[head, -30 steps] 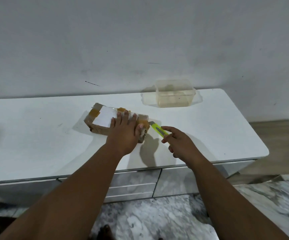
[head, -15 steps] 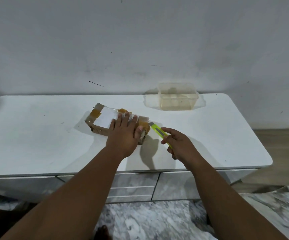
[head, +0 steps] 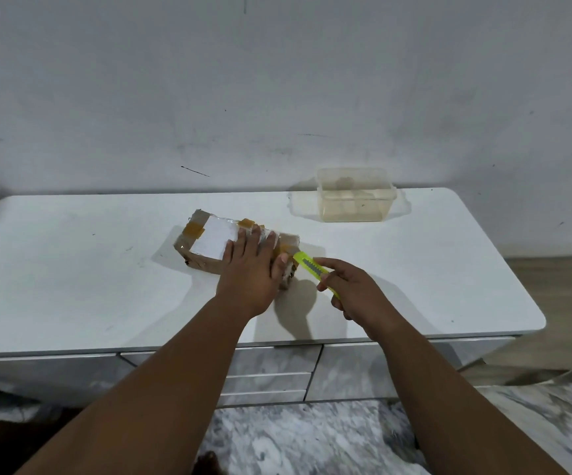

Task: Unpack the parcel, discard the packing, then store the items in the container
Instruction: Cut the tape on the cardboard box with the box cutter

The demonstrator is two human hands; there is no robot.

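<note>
- Plain grey-white scuffed wall [head: 277, 80] behind.
- Long white rounded-corner cabinet top [head: 72, 269], pale marble-look drawer fronts [head: 271, 365] beneath.
- Grey-veined marble floor [head: 312, 440]; brown wooden flooring [head: 558, 286] at right.

Left arm: bare forearm reaching forward from lower left. Left hand [head: 251, 272]: palm down, fingers spread flat, thumb out to the right, pressing on the parcel [head: 209, 238]. Right arm: bare forearm reaching in from lower right. Right hand [head: 355, 289]: fingers curled around the yellow cutter [head: 312, 269], thumb on its upper side, tool tip at the parcel's right end
</note>
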